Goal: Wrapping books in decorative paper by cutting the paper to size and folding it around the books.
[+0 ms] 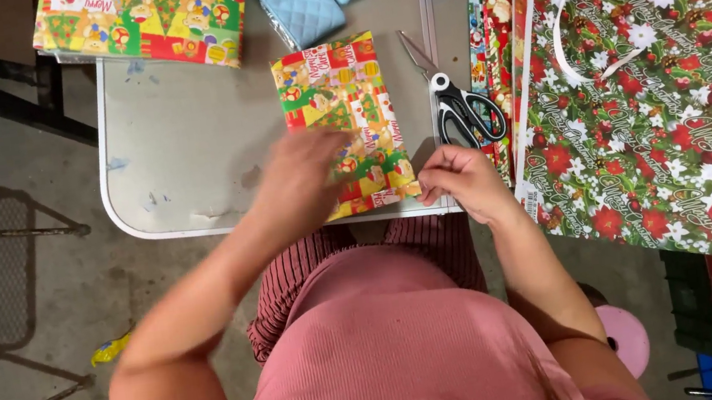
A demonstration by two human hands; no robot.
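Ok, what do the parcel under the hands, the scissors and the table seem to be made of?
Parcel: printed gift paper, slightly glossy, with creased folded edges. Scissors: bare metal blades, handles likely black and white plastic. Table: probably a grey plastic top, matt and scuffed, with a paler rounded rim. The left hand and right hand rest on the parcel's near edge.

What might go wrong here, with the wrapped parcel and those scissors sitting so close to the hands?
The wrapped parcel lies at the table's near edge; a push from the left hand, blurred with motion, might slide it off. The scissors lie just above the right hand, so a quick reach might catch the blades. The flowered wrapping paper overhangs the table edge and could slip or crease.
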